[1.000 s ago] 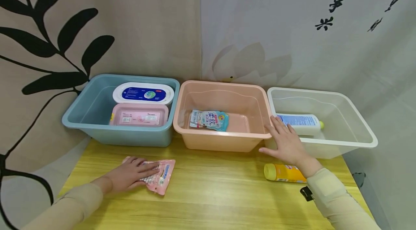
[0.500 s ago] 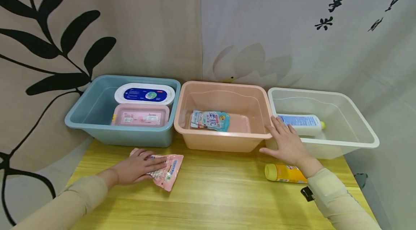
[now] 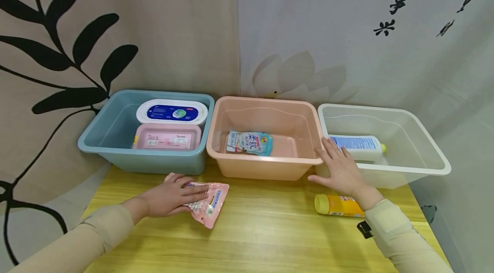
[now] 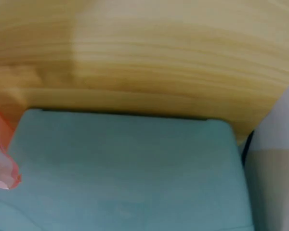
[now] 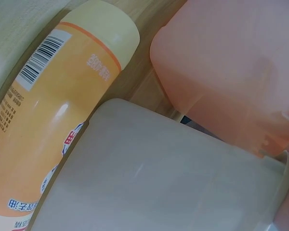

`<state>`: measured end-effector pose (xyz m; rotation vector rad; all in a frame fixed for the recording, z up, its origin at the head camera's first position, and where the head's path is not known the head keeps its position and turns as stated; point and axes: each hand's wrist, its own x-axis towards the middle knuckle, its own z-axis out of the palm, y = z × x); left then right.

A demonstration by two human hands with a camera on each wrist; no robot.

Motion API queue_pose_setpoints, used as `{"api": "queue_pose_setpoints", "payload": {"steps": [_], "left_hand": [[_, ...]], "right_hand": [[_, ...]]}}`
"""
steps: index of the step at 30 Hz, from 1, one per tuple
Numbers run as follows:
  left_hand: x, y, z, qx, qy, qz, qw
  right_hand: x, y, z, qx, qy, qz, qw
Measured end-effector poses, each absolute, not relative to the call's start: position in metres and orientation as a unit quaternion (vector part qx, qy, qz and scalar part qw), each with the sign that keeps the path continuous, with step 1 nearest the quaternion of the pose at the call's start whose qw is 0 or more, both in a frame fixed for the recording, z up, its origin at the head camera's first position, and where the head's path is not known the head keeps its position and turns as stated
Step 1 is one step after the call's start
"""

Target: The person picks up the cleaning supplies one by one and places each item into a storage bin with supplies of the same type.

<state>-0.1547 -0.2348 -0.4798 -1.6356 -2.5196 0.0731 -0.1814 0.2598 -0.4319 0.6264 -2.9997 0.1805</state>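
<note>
pink packet (image 3: pixel 211 205) at seven o'clock, under your left hand (image 3: pixel 170 197), fingers extended, your right hand (image 3: pixel 341 172) at four, fingers apart

Your head camera looks forward and down from above and behind your fingers (image 3: pixel 330 149). Close up, your left wrist view faces the blue bin (image 4: pixel 125 163) beyond them; your right, also near, the white bin (image 5: pixel 168 173) at your right ones and yellow bottle (image 5: pixel 53 125) behind. The head view shares all three.
</note>
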Motion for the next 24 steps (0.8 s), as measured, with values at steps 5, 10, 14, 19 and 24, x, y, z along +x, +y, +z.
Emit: {"api": "queue_pose_setpoints", "payload": {"steps": [5, 10, 14, 19, 24], "left_hand": [[-0.156, -0.227, -0.47, -0.544, -0.837, 0.025, 0.058], [-0.157, -0.22, -0.462, -0.54, -0.84, 0.024, 0.045], [-0.158, -0.214, -0.457, -0.547, -0.835, 0.031, 0.054], [-0.158, -0.207, -0.449, -0.546, -0.835, 0.034, 0.058], [-0.156, -0.201, -0.44, -0.545, -0.836, 0.042, 0.051]], "right_hand": [[-0.182, 0.26, -0.433, 0.205, -0.976, 0.059, 0.035], [-0.182, 0.26, -0.434, 0.203, -0.977, 0.06, 0.034], [-0.182, 0.261, -0.434, 0.202, -0.977, 0.062, 0.032], [-0.182, 0.261, -0.435, 0.201, -0.977, 0.058, 0.033], [-0.182, 0.261, -0.435, 0.203, -0.977, 0.06, 0.035]]}}
